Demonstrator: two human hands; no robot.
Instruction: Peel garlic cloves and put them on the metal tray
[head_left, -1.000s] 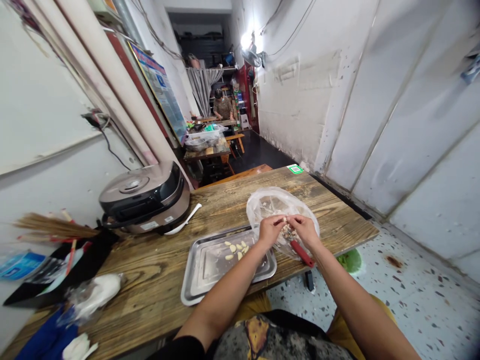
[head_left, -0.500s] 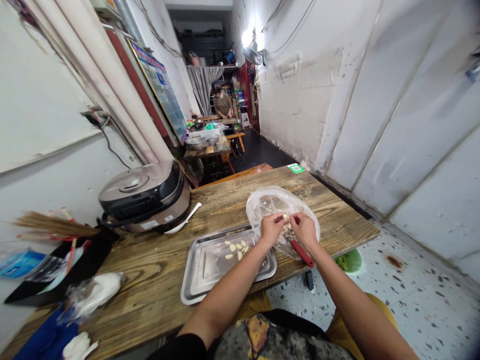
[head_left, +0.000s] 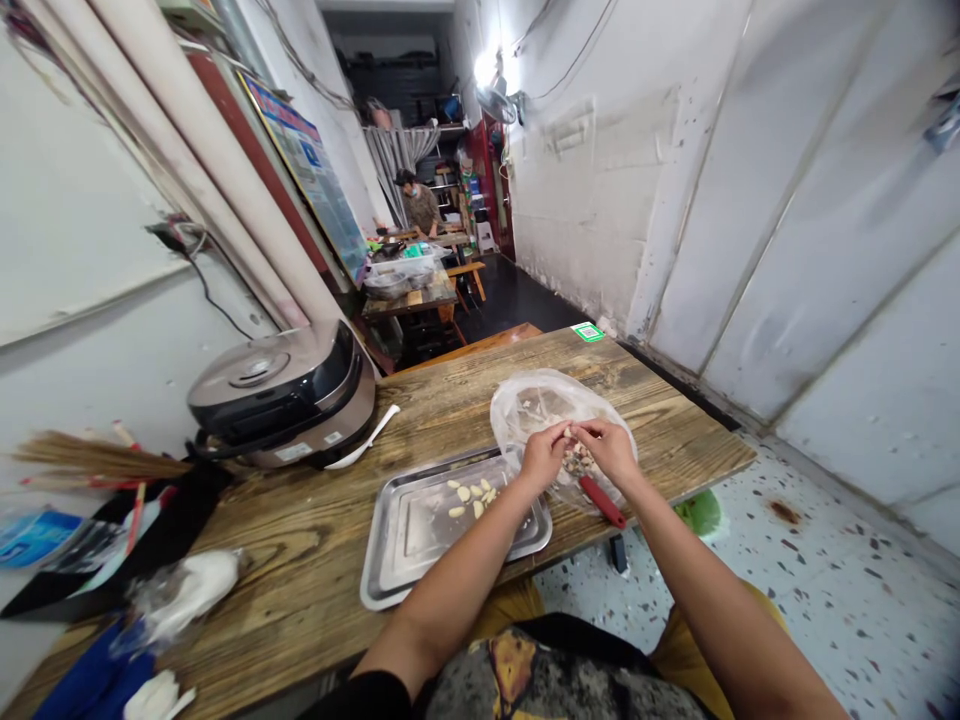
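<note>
My left hand (head_left: 543,456) and my right hand (head_left: 607,448) meet over a clear plastic bag (head_left: 517,395) spread on the table. Between their fingertips is a small garlic clove (head_left: 568,433), pinched from both sides. Loose garlic cloves and skins (head_left: 579,460) lie in the bag under the hands. A knife with a red handle (head_left: 602,501) rests on the bag's near edge, below my right hand. To the left, a metal tray (head_left: 386,545) holds several peeled garlic cloves (head_left: 464,494); my left forearm crosses over its right part.
A rice cooker (head_left: 285,390) stands at the table's left, with a white spoon (head_left: 367,440) beside it. A black box with chopsticks (head_left: 172,500) and a bagged white item (head_left: 195,590) are nearer. A green basin (head_left: 699,512) sits on the floor at right. Another person (head_left: 420,205) works farther back.
My fingertips have drawn closer together around the clove, and my right hand has shifted slightly left. The whole view has moved a little. The tray and knife stay in place.
</note>
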